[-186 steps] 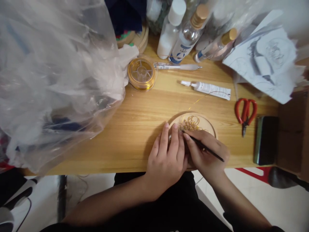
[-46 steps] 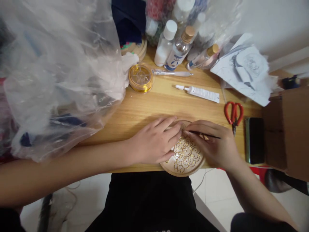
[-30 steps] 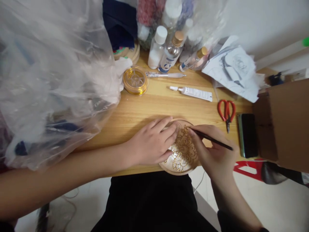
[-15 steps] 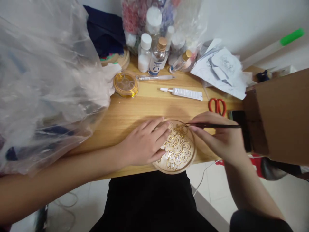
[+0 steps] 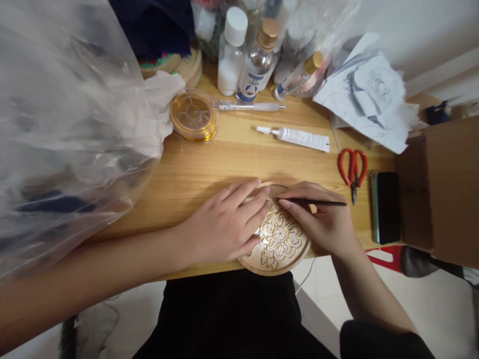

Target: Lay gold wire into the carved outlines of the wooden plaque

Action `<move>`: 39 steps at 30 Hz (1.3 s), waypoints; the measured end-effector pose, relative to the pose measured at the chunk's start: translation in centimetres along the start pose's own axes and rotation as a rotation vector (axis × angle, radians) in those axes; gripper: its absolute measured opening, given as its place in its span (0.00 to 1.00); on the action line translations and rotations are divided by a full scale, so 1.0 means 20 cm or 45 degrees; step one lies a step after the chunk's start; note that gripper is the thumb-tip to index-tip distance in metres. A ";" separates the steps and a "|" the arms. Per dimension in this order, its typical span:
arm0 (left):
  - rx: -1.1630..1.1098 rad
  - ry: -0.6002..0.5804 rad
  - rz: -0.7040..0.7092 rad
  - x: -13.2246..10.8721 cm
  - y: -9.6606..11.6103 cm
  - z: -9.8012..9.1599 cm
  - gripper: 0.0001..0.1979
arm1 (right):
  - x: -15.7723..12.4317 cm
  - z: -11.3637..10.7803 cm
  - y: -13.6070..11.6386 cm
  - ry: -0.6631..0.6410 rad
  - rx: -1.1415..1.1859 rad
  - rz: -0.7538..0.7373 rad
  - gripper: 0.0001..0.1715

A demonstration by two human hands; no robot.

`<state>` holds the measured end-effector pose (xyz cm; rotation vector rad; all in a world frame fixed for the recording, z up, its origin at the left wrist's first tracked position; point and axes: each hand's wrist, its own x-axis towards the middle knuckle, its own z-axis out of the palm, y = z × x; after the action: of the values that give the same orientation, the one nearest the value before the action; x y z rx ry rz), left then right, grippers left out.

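A round wooden plaque [image 5: 279,270] lies at the table's front edge, its flower pattern outlined in gold wire. My left hand [image 5: 228,219] rests flat across the plaque's left side with the fingers a little apart, covering part of the pattern. My right hand [image 5: 324,214] pinches slim dark tweezers [image 5: 322,202] over the plaque's upper right. The tip of the tweezers is at the upper part of the pattern, close to my left fingertips. Whether a piece of wire sits in the tip is too small to tell.
Behind lie a spool of gold wire [image 5: 193,117], a pen [image 5: 250,106] and a white glue tube [image 5: 299,138]. Red-handled pliers [image 5: 352,169] and a phone [image 5: 385,207] are right, near a cardboard box [image 5: 454,184]. Bottles [image 5: 255,65] stand behind; a plastic bag [image 5: 75,134] fills the left.
My right hand has moved left with the tweezers, their tip now nearer my left fingers. The view has shifted, so the pliers and phone show more fully.
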<state>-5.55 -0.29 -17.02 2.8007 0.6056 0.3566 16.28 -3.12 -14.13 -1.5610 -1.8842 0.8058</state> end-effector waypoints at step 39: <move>-0.012 0.066 0.002 0.00 0.00 0.00 0.25 | -0.15 0.16 -0.11 0.478 -0.247 0.186 0.03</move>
<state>-5.61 -0.29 -17.09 2.7912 0.6112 0.4329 12.97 -6.63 -14.78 -1.8380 -1.6244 0.3594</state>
